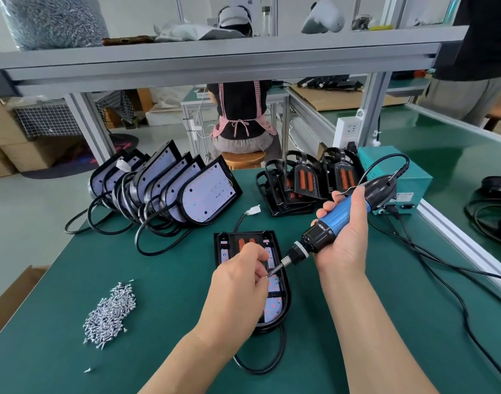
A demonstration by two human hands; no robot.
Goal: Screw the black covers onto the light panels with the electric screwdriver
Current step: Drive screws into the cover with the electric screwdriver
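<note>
Step in hand, by the look: loading a screw onto the bit, not driving yet. R hand [343, 240] wraps the blue barrel of the driver [341, 213]. The tool is slanted, w/ the bit [275, 270] pointing toward 8 o'clock and down at the work. L hand [238, 280] has thumb & forefinger pinched at the bit tip, prob. on a screw, but it's too small to be sure. Its other fingers are curled in.

The cover [245, 241] lies on a panel [273, 307] flat on the table [158, 280], dead centre, under both hands. The LED board shows white through the cover's openings. L hand hides the cover's middle, so can't tell which holes already carry screws.

Screw pile [110, 314] sits at 8 o'clock from the work, well apart. Bare panels [206, 191] lean in a row at 11 o'clock, spare covers [303, 177] at 1 o'clock, a teal power box [397, 172] at 2 o'clock.

Next move, as judged: seat the screw on the bit, tip the driver nearer upright over a hole, steady w/ L fingers till the threads bite, then let go & press. The bit must sit square or the screw goes in crooked. Many bare panels are left, so the job looks far from done.
</note>
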